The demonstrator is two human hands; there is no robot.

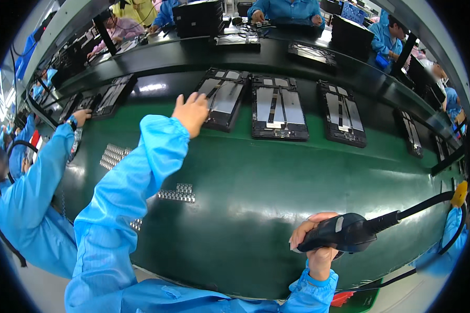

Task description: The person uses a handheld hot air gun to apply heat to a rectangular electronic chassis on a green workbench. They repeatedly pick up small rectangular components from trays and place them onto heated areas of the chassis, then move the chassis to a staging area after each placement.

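Note:
My left hand point(191, 113) reaches out beside the left edge of a black tray point(223, 123) that carries an opened electronic device with silvery panels. Its fingers are apart, with nothing seen in them; whether they touch the tray I cannot tell. Nearer to me, my right hand point(318, 249) is wrapped round a black corded handheld device point(342, 232), raised over the front of the bench. A thick black cable point(425, 204) runs from it to the right. To the right of the left hand lie a second tray point(280, 132) and a third tray point(345, 136) with similar devices.
Small metal parts point(177, 194) lie in rows on the green work surface point(256, 198), more parts point(114, 155) farther left. A co-worker's hand point(81, 117) is at other trays point(114, 96) on the left. A dark raised shelf point(167, 57) runs behind; people sit beyond it.

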